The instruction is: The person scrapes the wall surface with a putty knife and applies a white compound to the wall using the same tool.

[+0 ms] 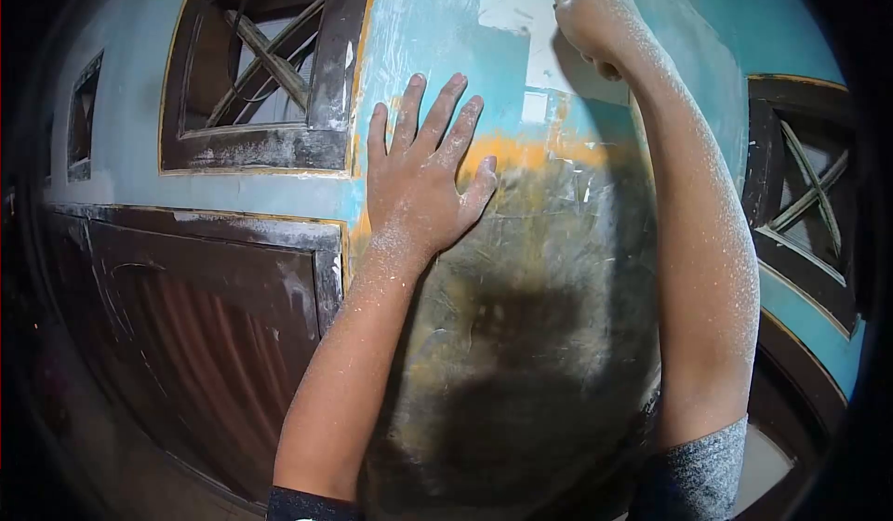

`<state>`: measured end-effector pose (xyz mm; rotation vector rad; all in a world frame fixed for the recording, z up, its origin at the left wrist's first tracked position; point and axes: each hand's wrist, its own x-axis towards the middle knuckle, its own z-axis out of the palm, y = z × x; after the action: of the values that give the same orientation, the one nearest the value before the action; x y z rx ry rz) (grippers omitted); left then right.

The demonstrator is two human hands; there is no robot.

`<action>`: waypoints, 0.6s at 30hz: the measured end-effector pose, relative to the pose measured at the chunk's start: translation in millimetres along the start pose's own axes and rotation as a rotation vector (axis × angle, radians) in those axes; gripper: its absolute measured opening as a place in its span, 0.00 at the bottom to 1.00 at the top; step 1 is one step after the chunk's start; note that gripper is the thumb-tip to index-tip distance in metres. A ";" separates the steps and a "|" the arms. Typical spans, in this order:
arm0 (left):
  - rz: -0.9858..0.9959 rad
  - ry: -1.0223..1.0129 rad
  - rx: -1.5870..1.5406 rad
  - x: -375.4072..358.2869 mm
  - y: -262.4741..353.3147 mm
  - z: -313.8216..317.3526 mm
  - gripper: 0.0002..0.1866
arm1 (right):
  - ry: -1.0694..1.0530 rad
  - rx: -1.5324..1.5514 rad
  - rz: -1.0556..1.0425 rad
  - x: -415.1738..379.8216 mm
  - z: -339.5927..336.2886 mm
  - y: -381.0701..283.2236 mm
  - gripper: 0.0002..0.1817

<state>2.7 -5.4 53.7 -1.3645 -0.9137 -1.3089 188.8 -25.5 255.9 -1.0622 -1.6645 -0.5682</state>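
No texts, labels, brands, numbers or signs legible.
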 end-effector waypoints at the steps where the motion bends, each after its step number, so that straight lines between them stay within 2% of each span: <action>1: -0.003 -0.011 0.008 0.2 0.8 -1.1 0.33 | 0.016 -0.065 -0.045 -3.3 1.3 0.9 0.25; 3: 0.000 -0.010 0.007 0.0 -0.5 -1.5 0.32 | 0.052 -0.091 -0.092 -13.0 2.7 4.6 0.26; 4: 0.007 -0.011 0.003 -0.8 -0.5 -1.4 0.32 | -0.066 -0.142 0.008 -47.7 -17.8 -24.6 0.23; 6: -0.006 0.001 -0.008 -0.3 1.3 -1.3 0.32 | -0.119 -0.631 -0.420 -15.8 -1.7 20.8 0.21; 9: 0.000 0.003 -0.021 -0.1 1.0 -2.2 0.32 | -0.007 -0.509 -0.364 -42.8 -5.1 7.1 0.19; 10: -0.002 -0.001 -0.015 -0.2 1.0 -2.0 0.33 | -0.175 -0.194 0.075 -57.5 -22.0 -29.7 0.20; 12: -0.001 -0.003 -0.009 0.0 1.2 -1.7 0.33 | -0.161 -0.607 -0.308 -42.6 -13.2 -6.7 0.21; 13: -0.003 -0.007 -0.006 -0.4 1.5 -1.7 0.33 | -0.159 -0.606 -0.309 -40.9 -10.6 -6.2 0.21; 15: -0.008 -0.015 0.000 -0.1 2.1 -2.1 0.33 | -0.054 -0.425 -0.279 -38.7 -7.1 -6.7 0.21; 16: -0.007 -0.014 -0.001 0.0 2.6 -2.1 0.33 | 0.022 -0.272 -0.197 -40.1 -3.3 -11.2 0.18; 18: -0.004 -0.007 -0.001 0.0 2.1 -1.8 0.33 | 0.020 -0.197 -0.099 -24.2 6.7 -11.7 0.24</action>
<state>4.3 -7.6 53.3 -1.3701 -0.9209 -1.3080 177.1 -34.9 232.6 -1.1147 -1.6763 -0.8189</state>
